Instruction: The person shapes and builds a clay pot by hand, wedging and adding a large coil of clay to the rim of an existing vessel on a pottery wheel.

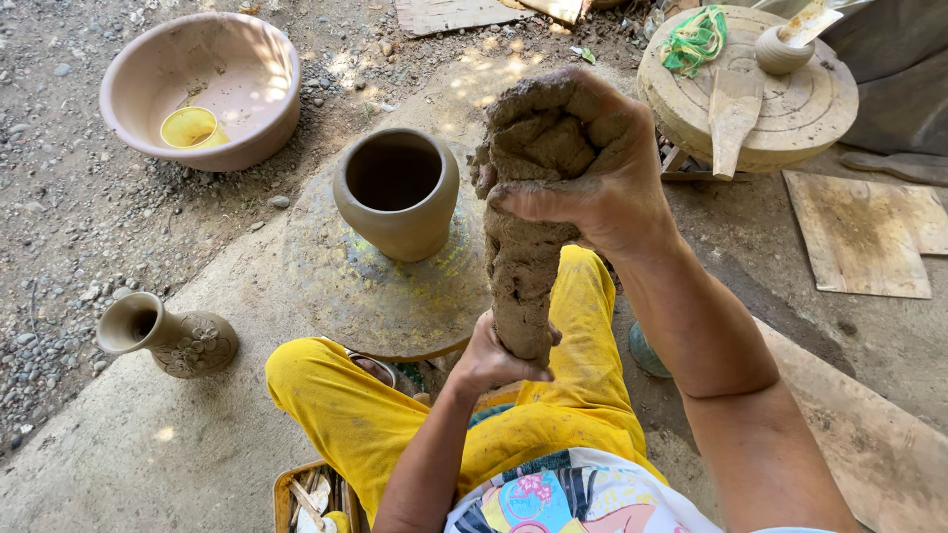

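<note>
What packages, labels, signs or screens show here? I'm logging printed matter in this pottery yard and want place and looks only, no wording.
None: no package, label, sign or screen is in view.
Nearest to print is a many-coloured picture on the person's shirt, bottom centre.
Both hands, left hand and right hand, hold a bare clay roll.

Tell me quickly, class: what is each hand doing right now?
Left hand: closed around the lower end of the clay roll.
Right hand: closed around the clay roll's upper end.
</note>
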